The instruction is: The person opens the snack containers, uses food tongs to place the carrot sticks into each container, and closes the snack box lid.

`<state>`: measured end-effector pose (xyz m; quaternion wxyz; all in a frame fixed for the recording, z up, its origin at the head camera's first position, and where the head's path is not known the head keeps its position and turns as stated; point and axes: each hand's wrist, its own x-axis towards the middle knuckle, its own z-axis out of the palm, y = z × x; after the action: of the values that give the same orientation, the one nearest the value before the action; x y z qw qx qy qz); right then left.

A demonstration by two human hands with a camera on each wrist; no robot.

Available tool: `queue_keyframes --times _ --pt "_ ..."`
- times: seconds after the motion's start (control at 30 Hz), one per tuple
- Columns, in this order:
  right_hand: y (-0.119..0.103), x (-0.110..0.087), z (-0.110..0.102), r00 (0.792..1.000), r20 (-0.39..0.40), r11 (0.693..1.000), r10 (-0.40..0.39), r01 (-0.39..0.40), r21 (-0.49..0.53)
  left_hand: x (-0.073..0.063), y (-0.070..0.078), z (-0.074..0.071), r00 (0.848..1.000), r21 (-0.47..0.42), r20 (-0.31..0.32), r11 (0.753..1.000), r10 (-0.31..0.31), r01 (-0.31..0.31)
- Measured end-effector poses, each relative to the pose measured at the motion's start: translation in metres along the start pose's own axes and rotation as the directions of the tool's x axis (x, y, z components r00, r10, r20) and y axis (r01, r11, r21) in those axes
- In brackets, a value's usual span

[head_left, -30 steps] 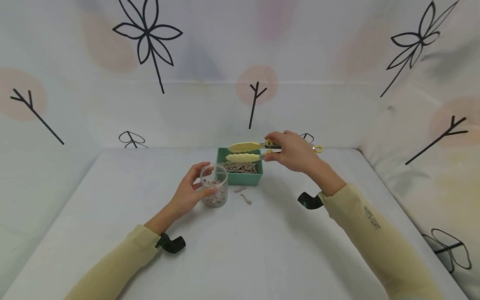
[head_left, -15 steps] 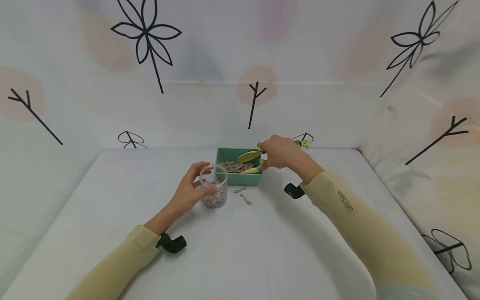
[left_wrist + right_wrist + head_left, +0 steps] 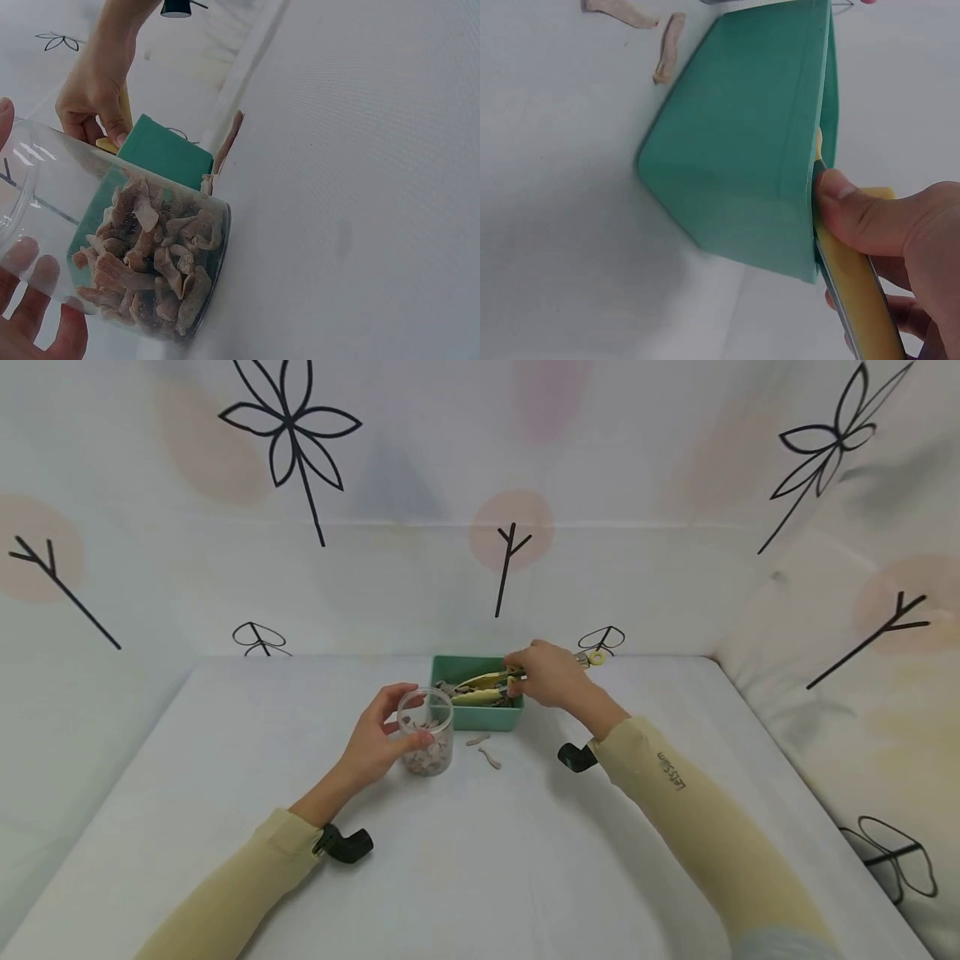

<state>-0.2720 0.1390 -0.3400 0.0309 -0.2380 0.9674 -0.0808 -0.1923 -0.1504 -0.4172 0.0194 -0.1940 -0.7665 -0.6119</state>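
Note:
My left hand (image 3: 378,739) grips a clear plastic jar (image 3: 437,758) on the table, thumb and fingers round its sides. Small pale-brown dried pieces (image 3: 154,262) fill the lower part of the jar. In my right hand (image 3: 551,677) is a pair of yellow-tipped tongs (image 3: 480,697), pinched by its arms. The tongs' two tips reach down inside a green box (image 3: 487,719), among more dried strips there. In the right wrist view, the thumb lies along one tong arm (image 3: 859,300) at the box rim, and the tips are mostly hidden behind the box wall.
Two loose dried strips (image 3: 489,758) lie on the white table (image 3: 480,860) in front of the box, right of the jar. A patterned cloth wall (image 3: 390,585) stands close behind the box. Each wrist wears a black camera (image 3: 348,845).
My right hand has brought the tongs down and left from above the box into it, and the tips now sit lower among the strips. The left hand and jar have stayed put.

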Motion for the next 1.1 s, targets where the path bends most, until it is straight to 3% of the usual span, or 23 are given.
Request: queue_keyframes --times 0.5,1.1 --pt "0.012 -0.019 -0.026 0.995 -0.099 1.000 0.025 -0.024 0.015 -0.002 0.002 -0.001 1.000 0.016 -0.001 1.000 0.016 -0.016" --pt "0.014 -0.028 -0.036 0.990 -0.129 0.997 0.056 -0.048 0.061 -0.002 0.000 -0.001 1.000 0.000 0.000 1.000 -0.001 0.001"
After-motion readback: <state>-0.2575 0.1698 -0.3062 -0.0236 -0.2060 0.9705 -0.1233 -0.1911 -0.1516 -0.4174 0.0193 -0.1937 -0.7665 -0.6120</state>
